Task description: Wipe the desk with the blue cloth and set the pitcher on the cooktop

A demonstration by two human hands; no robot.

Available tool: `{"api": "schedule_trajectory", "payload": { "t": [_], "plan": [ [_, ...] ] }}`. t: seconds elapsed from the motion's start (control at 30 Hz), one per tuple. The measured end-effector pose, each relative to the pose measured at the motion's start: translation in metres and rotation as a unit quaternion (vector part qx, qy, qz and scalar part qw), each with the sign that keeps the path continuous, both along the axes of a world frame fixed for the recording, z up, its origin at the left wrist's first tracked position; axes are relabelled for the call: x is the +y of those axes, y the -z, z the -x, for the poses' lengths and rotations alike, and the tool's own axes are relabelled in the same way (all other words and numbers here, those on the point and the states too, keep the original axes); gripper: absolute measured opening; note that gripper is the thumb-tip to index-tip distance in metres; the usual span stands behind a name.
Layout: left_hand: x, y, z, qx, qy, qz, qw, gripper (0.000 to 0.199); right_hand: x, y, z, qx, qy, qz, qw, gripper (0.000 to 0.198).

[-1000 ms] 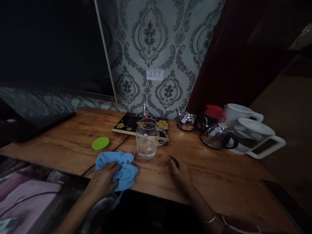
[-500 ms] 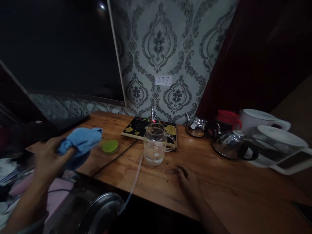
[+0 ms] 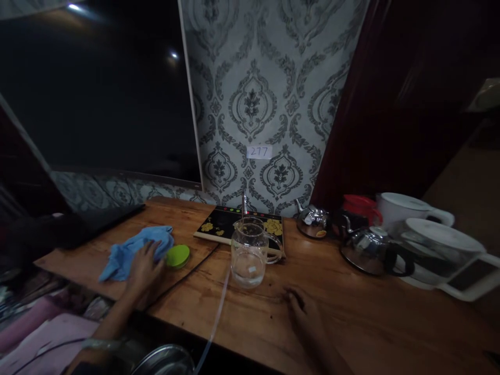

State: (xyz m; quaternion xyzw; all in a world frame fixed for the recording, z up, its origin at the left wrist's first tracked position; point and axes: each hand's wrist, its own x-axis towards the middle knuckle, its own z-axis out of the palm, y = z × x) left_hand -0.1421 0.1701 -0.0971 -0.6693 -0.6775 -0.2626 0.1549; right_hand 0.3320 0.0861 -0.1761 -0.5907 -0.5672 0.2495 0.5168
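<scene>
A light blue cloth point(image 3: 123, 256) lies crumpled on the wooden table at the left. My left hand point(image 3: 144, 268) rests against its near right part, fingers apart and not gripping it. Just right of those fingers sits a round green lid point(image 3: 178, 257). A clear glass jug point(image 3: 248, 260) with some water in it stands upright in the middle, in front of a black induction hob point(image 3: 222, 225) with gold flowers. My right hand point(image 3: 304, 310) rests on the table right of the jug, fingers loosely bent, holding nothing I can see.
Two steel kettles, a small one point(image 3: 312, 223) and a larger one point(image 3: 369, 250), stand at the right beside plastic pitchers point(image 3: 441, 250) and a red jug point(image 3: 361, 209). A clear tube point(image 3: 219, 312) runs over the table's front edge towards a metal lid point(image 3: 166, 360).
My left hand has brought the blue cloth down onto the table and let go of it. The view has tilted up slightly. My right hand stays by the jug.
</scene>
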Motion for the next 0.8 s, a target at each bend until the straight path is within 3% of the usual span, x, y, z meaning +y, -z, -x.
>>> {"api": "schedule_trajectory", "payload": {
  "t": [0.17, 0.47, 0.8],
  "plan": [
    [-0.005, 0.024, -0.024, -0.019, 0.083, 0.045, 0.995, 0.058, -0.002, -0.004, -0.002, -0.013, 0.002, 0.004, 1.0, 0.038],
    [0.0, 0.034, -0.037, -0.034, 0.056, 0.098, 0.993, 0.076, -0.008, -0.01, -0.008, -0.066, -0.01, 0.037, 0.997, 0.046],
    [0.007, 0.014, -0.051, -0.028, 0.067, 0.122, 0.99, 0.055, -0.008, -0.008, -0.008, -0.06, -0.014, 0.038, 0.997, 0.043]
  ]
}}
